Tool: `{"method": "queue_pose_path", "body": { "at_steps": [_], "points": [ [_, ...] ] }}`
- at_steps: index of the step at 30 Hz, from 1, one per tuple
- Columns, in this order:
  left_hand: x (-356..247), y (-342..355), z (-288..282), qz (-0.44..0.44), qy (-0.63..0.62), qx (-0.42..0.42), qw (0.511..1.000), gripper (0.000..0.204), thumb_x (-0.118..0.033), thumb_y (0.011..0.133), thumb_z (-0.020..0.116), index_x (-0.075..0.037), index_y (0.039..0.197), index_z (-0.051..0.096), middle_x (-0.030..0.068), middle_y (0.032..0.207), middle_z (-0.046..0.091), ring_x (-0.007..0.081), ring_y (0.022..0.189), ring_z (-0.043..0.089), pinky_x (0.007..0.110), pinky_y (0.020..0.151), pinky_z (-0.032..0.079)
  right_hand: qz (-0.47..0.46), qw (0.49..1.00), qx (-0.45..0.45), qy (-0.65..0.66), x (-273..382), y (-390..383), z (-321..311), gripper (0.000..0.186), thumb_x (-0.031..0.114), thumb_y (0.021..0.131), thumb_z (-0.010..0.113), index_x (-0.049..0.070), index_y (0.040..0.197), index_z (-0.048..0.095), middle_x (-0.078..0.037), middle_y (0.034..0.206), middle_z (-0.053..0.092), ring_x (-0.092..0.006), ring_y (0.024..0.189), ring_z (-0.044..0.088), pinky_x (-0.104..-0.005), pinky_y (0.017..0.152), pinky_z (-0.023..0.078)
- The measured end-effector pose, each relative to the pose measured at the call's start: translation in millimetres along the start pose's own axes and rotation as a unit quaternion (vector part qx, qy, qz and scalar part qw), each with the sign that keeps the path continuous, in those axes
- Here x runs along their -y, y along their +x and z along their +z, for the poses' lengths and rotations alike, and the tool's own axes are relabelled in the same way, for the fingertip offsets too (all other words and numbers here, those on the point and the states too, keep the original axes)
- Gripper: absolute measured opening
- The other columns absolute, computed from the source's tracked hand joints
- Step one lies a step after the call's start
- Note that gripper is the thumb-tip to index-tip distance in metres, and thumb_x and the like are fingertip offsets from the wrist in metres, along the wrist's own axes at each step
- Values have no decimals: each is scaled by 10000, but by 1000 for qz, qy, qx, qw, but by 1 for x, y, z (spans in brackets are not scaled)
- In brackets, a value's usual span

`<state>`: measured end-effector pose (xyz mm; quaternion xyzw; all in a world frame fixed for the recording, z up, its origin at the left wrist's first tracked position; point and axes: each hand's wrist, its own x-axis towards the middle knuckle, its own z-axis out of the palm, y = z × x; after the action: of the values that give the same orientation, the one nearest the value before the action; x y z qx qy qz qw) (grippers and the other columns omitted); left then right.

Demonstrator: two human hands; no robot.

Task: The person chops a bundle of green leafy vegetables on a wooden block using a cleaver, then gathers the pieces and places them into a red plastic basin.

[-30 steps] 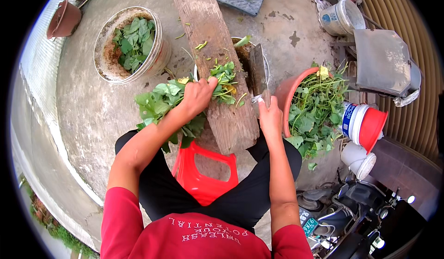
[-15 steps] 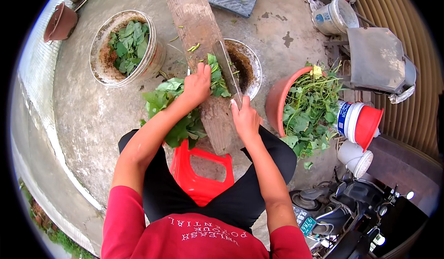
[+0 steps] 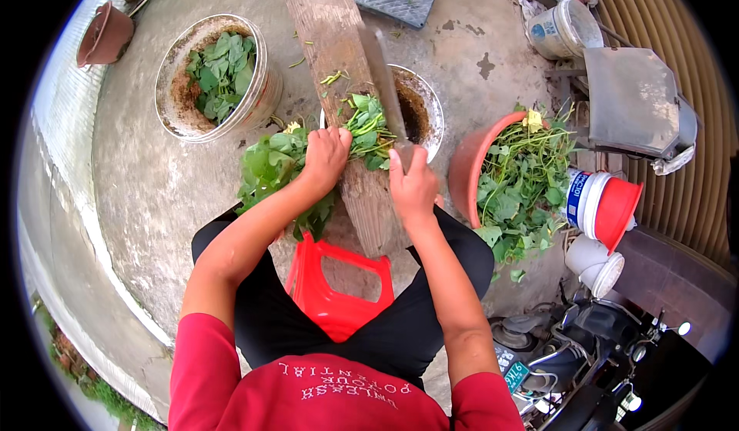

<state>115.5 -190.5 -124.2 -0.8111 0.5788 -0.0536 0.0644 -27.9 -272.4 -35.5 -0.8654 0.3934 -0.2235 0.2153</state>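
The ground here is bare grey concrete, out in a yard, and a person sits on a red stool with a long wooden plank lying in front of them.

On the plank lies a bunch of green leaves. The bunch lies across the plank, its long way going from side to side, with the cut end pointing to the right and the big leafy end hanging off the left edge. The left hand is closed around the bunch and presses it down. The right hand is clenched on the handle of a big knife. The blade is lifted up over the cut end and its long way points away from the person, along the plank.

To chop well, I think the left fingers should stay tucked back from the cut end, and the blade should come straight down across the stems.

Under the far side of the plank sits a round bowl. To the left is a white tub with leaves inside. To the right an orange basin is full of leafy stalks. Past that lie a red and white bucket and a white pail.
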Motion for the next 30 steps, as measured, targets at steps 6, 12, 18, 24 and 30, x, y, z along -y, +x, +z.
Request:
{"method": "queue_pose_path", "body": {
  "at_steps": [6,12,18,24,30],
  "points": [
    [-2,-5,5,7,6,11,1000,206,-152,790,489,-59,974,511,48,798,533,180,695,513,328,590,366,72,988,135,-38,-5,2,1,323,325,890,547,40,1016,466,-233,679,600,-430,642,595,-500,537,442],
    [-2,5,6,12,-9,14,1000,191,-175,822,478,-85,987,510,42,803,540,174,725,516,329,628,364,41,996,75,-33,-12,2,6,318,316,881,557,37,1001,464,-232,692,604,-428,635,598,-502,534,450],
    [0,-4,15,14,-20,6,1000,193,-147,791,487,-58,962,502,49,764,517,190,699,509,325,597,367,96,980,161,-72,-18,2,10,322,343,893,526,46,984,441,-232,657,596,-437,633,592,-518,545,438],
    [-3,3,0,15,-23,-20,999,157,-158,795,487,-76,929,496,49,774,521,186,705,515,331,597,363,14,998,26,60,5,-1,-7,309,305,880,564,30,957,446,-219,645,594,-426,619,595,-486,518,446],
    [-6,-1,19,15,-32,-12,999,166,-158,798,478,-71,937,503,55,768,528,186,703,515,331,598,366,70,979,167,-96,-8,-6,15,344,362,887,524,42,974,433,-223,637,595,-429,615,593,-519,550,452]
  ]
}}
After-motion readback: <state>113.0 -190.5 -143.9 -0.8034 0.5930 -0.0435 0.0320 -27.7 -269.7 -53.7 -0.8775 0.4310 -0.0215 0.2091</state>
